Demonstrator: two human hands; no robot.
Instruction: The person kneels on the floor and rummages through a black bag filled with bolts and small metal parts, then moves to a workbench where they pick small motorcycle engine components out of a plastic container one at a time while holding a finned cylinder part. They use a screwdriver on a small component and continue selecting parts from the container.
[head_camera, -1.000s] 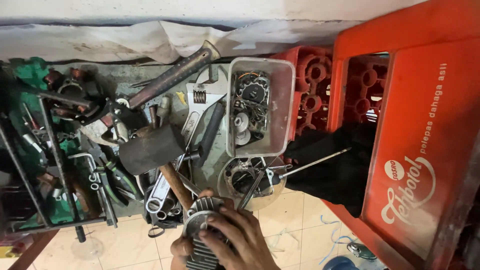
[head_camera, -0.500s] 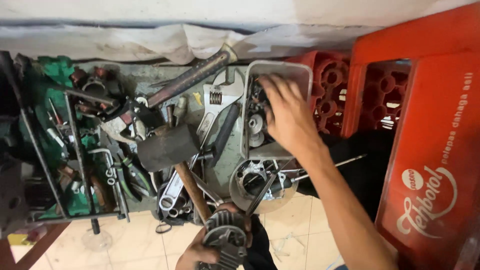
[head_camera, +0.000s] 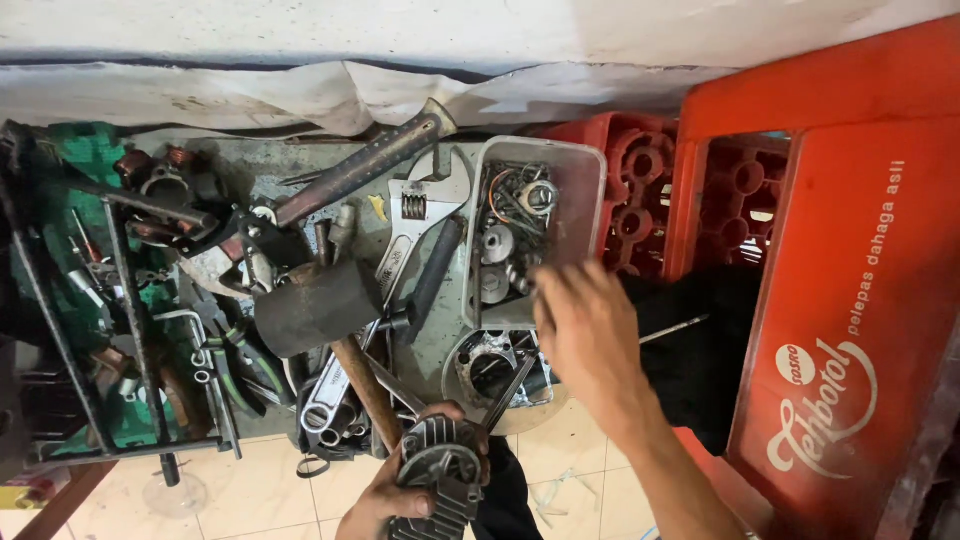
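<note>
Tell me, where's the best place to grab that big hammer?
Probably by the wooden handle, not the head. The mallet lies with its thick dark head up among the wrenches and its handle slanting down toward the left hand. That lower end seems the freest part, so come from below, by the tiled floor, and wrap the fingers around it.
</note>
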